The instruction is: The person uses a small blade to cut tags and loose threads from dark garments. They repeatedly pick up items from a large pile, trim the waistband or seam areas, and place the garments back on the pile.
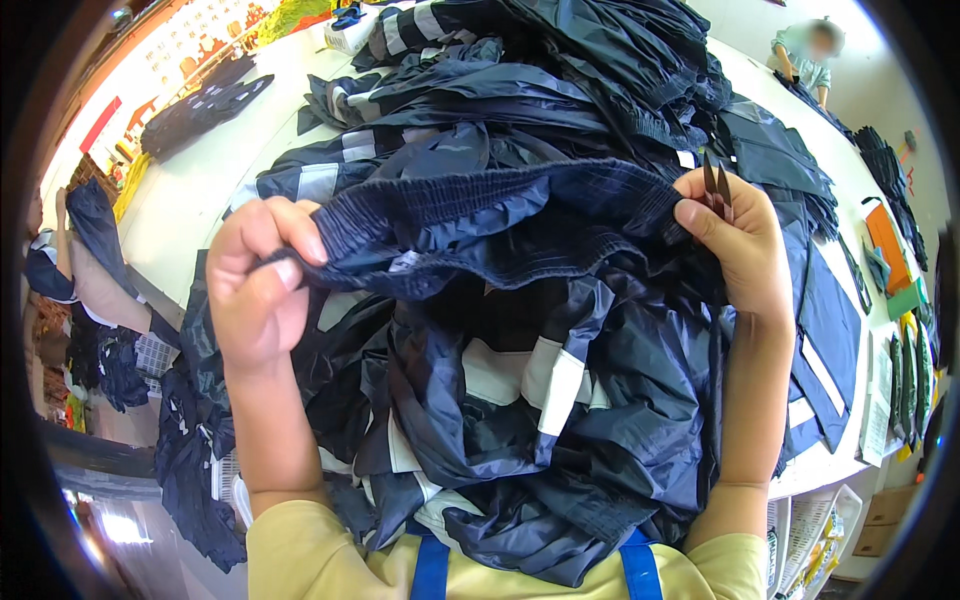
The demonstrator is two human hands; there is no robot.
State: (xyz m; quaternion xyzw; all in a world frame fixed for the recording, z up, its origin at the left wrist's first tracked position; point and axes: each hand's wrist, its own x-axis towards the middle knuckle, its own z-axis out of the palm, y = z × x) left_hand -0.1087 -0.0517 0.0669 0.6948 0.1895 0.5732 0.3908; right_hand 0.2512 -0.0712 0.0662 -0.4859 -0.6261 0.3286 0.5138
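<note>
My left hand (258, 280) pinches one end of a gathered elastic waistband (430, 210), the thumb and fingers closed on its edge. The opposite end is gripped by my right hand (738, 235), which also holds small dark thread snips (718, 188) with the points up. Between my hands the band is stretched into an open loop, and a small pale label shows on its near inner edge. Below it hangs the rest of the shiny navy garment (650, 350), crumpled over my lap, with pale grey reflective strips (560, 388).
A tall heap of similar dark garments (590, 70) lies on the white table (215, 185) beyond my hands. Flat-stacked pieces (825, 350) lie at the right, with baskets (810, 530) below. People work at the far right (805, 60) and left (55, 260).
</note>
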